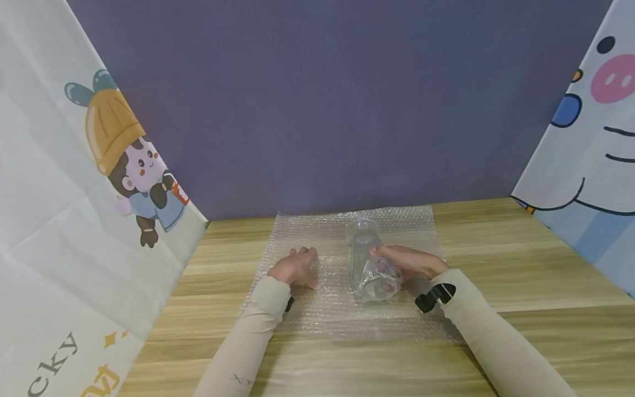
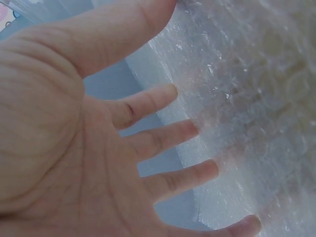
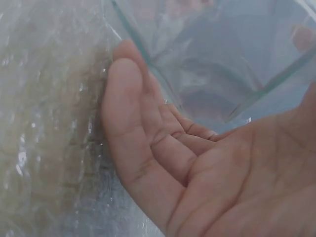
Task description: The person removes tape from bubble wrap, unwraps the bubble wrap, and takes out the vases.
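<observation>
A clear glass vase [image 1: 364, 263] with a flared rim and angular sides lies over a sheet of bubble wrap [image 1: 333, 309], its base toward me. My right hand [image 1: 410, 261] grips the vase from the right, thumb over its upper side. In the right wrist view, the fingers [image 3: 126, 108] curl under the glass [image 3: 207, 59], close against the wrap. To the left of the vase, my left hand [image 1: 295, 268] is over the sheet, holding nothing. Its fingers [image 2: 165, 180] are spread and straight in the left wrist view, their tips right at the bubble wrap [image 2: 256, 113].
The bubble wrap covers the middle of a wood-grain table [image 1: 228, 259] and reaches its back edge. A dark blue-grey panel [image 1: 322, 110] stands behind. Printed cartoon sheets flank the table, one on the left [image 1: 49, 193] and one on the right [image 1: 550, 160].
</observation>
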`<state>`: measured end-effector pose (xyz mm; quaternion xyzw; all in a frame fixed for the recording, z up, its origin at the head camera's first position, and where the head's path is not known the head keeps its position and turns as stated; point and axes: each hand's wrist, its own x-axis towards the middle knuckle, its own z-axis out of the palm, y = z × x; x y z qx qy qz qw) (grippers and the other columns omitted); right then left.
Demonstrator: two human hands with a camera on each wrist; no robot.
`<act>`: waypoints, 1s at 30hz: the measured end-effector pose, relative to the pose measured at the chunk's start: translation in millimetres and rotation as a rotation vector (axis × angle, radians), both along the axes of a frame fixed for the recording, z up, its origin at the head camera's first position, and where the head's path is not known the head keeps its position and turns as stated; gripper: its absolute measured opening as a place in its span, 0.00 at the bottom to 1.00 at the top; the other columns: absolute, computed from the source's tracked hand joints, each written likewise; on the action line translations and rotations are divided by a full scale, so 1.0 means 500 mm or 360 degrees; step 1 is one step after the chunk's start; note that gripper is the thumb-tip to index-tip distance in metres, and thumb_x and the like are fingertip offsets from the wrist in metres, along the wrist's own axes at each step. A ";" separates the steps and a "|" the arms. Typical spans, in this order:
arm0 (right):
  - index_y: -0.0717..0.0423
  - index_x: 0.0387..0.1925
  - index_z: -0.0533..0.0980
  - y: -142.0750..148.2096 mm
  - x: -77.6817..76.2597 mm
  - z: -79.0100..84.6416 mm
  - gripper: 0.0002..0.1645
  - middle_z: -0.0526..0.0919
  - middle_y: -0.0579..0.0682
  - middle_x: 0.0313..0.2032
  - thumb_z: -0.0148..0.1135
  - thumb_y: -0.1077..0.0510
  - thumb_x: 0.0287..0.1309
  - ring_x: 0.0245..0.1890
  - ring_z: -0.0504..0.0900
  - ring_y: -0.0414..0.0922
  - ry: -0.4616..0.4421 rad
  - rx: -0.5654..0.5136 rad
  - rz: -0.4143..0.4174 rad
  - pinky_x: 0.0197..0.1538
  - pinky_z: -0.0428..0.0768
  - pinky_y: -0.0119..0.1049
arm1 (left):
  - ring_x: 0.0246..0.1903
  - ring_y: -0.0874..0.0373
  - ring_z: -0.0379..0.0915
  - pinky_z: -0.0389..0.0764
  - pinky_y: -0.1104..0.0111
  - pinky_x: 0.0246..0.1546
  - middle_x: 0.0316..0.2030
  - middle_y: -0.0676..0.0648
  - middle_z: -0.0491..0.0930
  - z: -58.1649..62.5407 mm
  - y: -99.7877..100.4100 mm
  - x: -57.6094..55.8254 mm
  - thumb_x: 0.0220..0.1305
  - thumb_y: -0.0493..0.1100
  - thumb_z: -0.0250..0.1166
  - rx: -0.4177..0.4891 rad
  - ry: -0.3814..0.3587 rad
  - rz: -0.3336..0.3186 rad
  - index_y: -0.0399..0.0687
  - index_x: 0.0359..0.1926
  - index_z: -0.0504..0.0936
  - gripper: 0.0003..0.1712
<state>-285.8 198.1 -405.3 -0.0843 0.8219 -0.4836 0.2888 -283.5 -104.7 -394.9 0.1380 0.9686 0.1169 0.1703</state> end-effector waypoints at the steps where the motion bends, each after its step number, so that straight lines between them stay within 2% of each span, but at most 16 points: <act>1: 0.63 0.76 0.58 -0.001 0.001 0.001 0.49 0.73 0.68 0.65 0.46 0.31 0.71 0.66 0.73 0.61 0.0003 0.0014 0.0001 0.52 0.86 0.51 | 0.79 0.35 0.47 0.60 0.37 0.73 0.79 0.40 0.57 0.000 0.000 0.000 0.57 0.51 0.77 -0.0002 -0.0002 0.0007 0.49 0.74 0.65 0.47; 2: 0.63 0.76 0.58 -0.001 0.001 0.001 0.50 0.74 0.67 0.65 0.46 0.30 0.71 0.67 0.73 0.62 0.0006 0.0030 0.0001 0.53 0.85 0.51 | 0.79 0.36 0.47 0.59 0.37 0.74 0.79 0.40 0.56 0.001 0.000 0.001 0.57 0.51 0.77 -0.0005 -0.0004 0.0014 0.49 0.74 0.64 0.47; 5: 0.63 0.76 0.58 -0.002 0.002 0.003 0.50 0.75 0.66 0.65 0.45 0.30 0.71 0.68 0.72 0.63 0.0018 0.0058 0.0012 0.56 0.84 0.53 | 0.78 0.37 0.51 0.65 0.38 0.71 0.78 0.41 0.60 0.000 -0.001 0.001 0.56 0.51 0.77 -0.0011 0.0009 0.0012 0.50 0.71 0.67 0.44; 10: 0.67 0.73 0.61 -0.002 0.003 0.004 0.48 0.74 0.68 0.65 0.46 0.32 0.71 0.67 0.74 0.62 0.0035 0.0025 0.0036 0.59 0.83 0.54 | 0.75 0.38 0.57 0.71 0.39 0.66 0.75 0.42 0.64 0.000 -0.001 0.001 0.55 0.51 0.78 -0.0020 0.0036 -0.0008 0.51 0.67 0.70 0.41; 13: 0.68 0.67 0.68 -0.002 0.001 0.004 0.44 0.78 0.65 0.61 0.47 0.34 0.71 0.61 0.79 0.56 0.0032 -0.0039 0.0061 0.58 0.84 0.49 | 0.75 0.38 0.56 0.70 0.38 0.67 0.75 0.41 0.63 0.000 -0.001 0.002 0.55 0.51 0.78 -0.0019 0.0035 -0.0009 0.51 0.67 0.70 0.41; 18: 0.65 0.50 0.78 -0.001 0.000 0.006 0.34 0.84 0.54 0.45 0.49 0.37 0.71 0.45 0.83 0.46 0.0062 -0.0129 0.0150 0.49 0.86 0.38 | 0.75 0.38 0.57 0.72 0.39 0.65 0.74 0.42 0.65 -0.002 0.000 0.001 0.55 0.51 0.78 -0.0017 0.0036 -0.0012 0.51 0.64 0.72 0.38; 20: 0.66 0.50 0.78 0.002 -0.001 0.006 0.33 0.85 0.54 0.43 0.49 0.39 0.71 0.43 0.83 0.44 0.0101 -0.0125 0.0173 0.49 0.85 0.37 | 0.75 0.38 0.56 0.72 0.39 0.65 0.74 0.42 0.65 -0.003 0.000 0.001 0.55 0.51 0.78 -0.0018 0.0036 -0.0014 0.51 0.64 0.72 0.37; 25: 0.70 0.57 0.72 0.006 0.001 0.008 0.37 0.84 0.57 0.49 0.50 0.38 0.72 0.47 0.83 0.46 0.0156 -0.0059 0.0164 0.52 0.83 0.40 | 0.75 0.37 0.55 0.72 0.39 0.66 0.74 0.42 0.65 -0.004 0.001 -0.002 0.55 0.52 0.78 -0.0035 0.0037 -0.0018 0.51 0.64 0.72 0.38; 30: 0.63 0.50 0.71 0.005 0.007 0.015 0.34 0.79 0.56 0.45 0.52 0.34 0.70 0.43 0.77 0.47 0.0189 0.0049 0.0108 0.43 0.77 0.38 | 0.77 0.38 0.52 0.69 0.38 0.68 0.76 0.42 0.62 -0.003 0.001 -0.002 0.55 0.53 0.78 -0.0044 0.0030 -0.0007 0.51 0.67 0.71 0.41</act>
